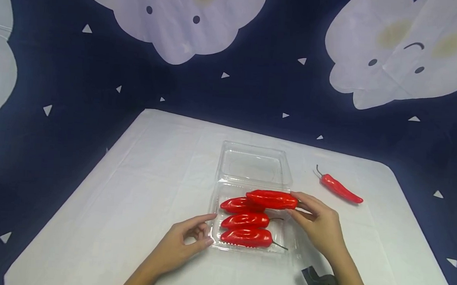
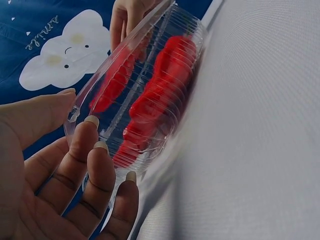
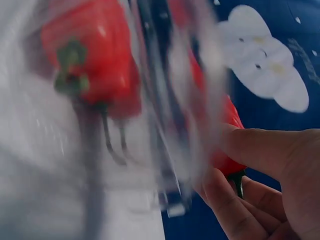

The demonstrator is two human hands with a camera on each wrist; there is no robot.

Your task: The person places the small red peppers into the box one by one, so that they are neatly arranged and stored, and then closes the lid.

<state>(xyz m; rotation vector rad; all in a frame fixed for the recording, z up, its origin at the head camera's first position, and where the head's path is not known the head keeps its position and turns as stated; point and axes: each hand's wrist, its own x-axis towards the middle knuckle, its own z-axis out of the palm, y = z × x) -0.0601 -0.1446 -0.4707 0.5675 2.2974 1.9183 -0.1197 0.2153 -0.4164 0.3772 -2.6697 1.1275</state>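
Note:
A clear plastic clamshell box (image 1: 281, 238) lies with its lid (image 1: 255, 161) folded back, away from the person. Three red chili peppers lie in its base, the nearest one (image 1: 246, 237) with its stem to the right. My right hand (image 1: 321, 225) pinches another red chili pepper (image 1: 270, 199) at its stem end, above the far part of the base. That pepper overlaps the farthest one (image 1: 234, 204) in the head view. At the box's left side my left hand (image 1: 180, 243) holds the rim between thumb and curled fingers, as the left wrist view shows (image 2: 75, 165).
One more red chili pepper (image 1: 340, 189) lies on the white-covered table (image 1: 165, 165), right of the lid. A dark blue cloth with white clouds (image 1: 172, 23) hangs behind the table. A black strap-like piece (image 1: 320, 280) is at the right wrist.

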